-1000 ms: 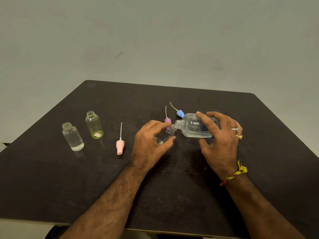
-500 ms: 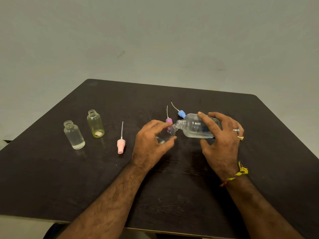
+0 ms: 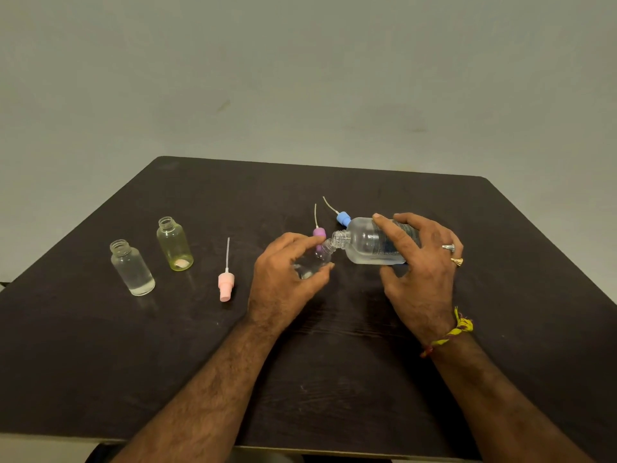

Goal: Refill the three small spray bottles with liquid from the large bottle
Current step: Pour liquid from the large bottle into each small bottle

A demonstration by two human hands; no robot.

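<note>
Just right of the purple spray cap (image 3: 319, 232), the large bottle (image 3: 370, 243) lies nearly level in the right hand (image 3: 422, 262), fingers curled around it, mouth touching the tilted small bottle (image 3: 314, 262) gripped by the left hand (image 3: 287, 279).

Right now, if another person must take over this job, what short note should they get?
Left hand holds a small clear bottle, tilted. Right hand holds the large bottle on its side, mouth at the small one's neck: pouring step. A clear bottle and a yellowish bottle stand uncapped at left. Pink, purple and blue spray caps lie on the table. Left: finish filling, recap all three.
</note>
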